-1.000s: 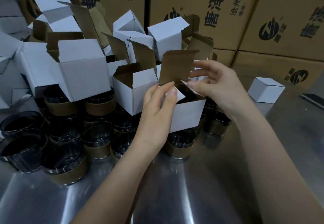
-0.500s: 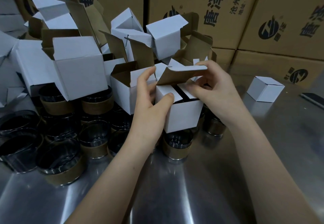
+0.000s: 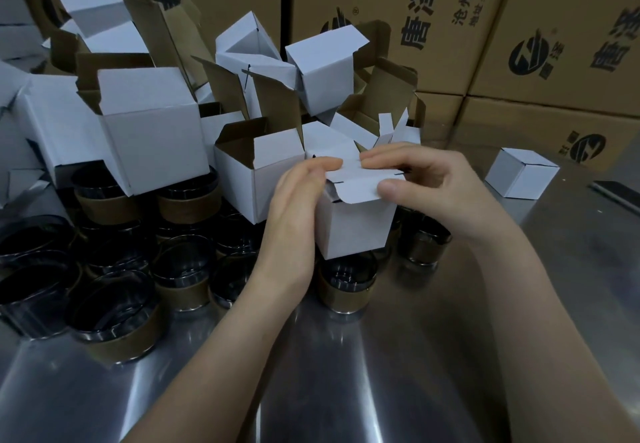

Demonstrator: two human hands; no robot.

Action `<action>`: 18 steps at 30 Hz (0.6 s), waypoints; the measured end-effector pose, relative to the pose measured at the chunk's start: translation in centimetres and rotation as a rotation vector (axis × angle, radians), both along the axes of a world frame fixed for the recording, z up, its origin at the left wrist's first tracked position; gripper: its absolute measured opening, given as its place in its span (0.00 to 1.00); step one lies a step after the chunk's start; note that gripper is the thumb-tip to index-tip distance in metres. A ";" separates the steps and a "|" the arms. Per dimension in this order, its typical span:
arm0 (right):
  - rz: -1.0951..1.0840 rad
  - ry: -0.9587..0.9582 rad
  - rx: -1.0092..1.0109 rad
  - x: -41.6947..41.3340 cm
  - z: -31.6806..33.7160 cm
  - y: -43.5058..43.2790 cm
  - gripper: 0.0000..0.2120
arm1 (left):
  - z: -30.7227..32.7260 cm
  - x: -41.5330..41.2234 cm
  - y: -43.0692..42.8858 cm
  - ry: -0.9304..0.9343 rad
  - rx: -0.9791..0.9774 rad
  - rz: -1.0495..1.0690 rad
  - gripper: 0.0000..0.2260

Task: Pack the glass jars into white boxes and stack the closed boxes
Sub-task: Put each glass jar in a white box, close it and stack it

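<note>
While white box (image 3: pixel 353 227) sits between them | left hand (image 3: pixel 294 214) flat alongside | right hand (image 3: pixel 429 186) pinches lid (image 3: pixel 356 184)

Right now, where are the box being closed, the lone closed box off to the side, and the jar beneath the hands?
Box being closed (image 3: pixel 353 231): head view, white front wall.
Lone closed box (image 3: pixel 505 179): head view, left side wall.
Jar (image 3: pixel 346 298): head view, brown band.

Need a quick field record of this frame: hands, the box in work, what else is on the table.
white box: lid flap folded down, tuck not yet in
left hand: flat against the box's left side, fingers straight
right hand: pinches the lid flap, thumb on its front tuck
closed box: alone at right on the steel table
glass jars: clustered at left, unpacked
open boxes: piled behind the jars
</note>
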State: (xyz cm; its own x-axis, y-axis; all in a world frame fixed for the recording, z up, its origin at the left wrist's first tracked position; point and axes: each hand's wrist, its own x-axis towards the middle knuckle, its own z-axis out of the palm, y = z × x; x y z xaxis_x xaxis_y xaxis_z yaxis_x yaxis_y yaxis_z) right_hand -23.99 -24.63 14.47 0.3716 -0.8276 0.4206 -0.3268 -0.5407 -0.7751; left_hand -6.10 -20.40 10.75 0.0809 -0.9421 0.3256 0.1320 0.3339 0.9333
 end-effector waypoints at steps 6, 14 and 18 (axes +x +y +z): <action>-0.008 -0.036 -0.031 0.2 0.0 0.0 0.14 | -0.2 -0.1 0.1 -0.149 -0.024 0.013 0.17; -0.022 -0.076 -0.064 0.6 -0.3 0.0 0.14 | -0.2 -0.1 0.1 -0.138 -0.047 0.004 0.13; 0.009 -0.073 -0.052 0.5 -0.2 -0.1 0.13 | 0.0 -0.1 0.3 -0.142 -0.047 -0.032 0.12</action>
State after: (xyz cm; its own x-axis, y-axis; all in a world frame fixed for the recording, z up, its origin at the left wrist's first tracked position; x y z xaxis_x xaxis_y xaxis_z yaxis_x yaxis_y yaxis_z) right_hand -23.52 -24.73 14.25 0.3458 -0.8010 0.4887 -0.2657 -0.5831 -0.7677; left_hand -6.19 -20.15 10.75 0.0012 -0.9268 0.3756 0.0115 0.3756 0.9267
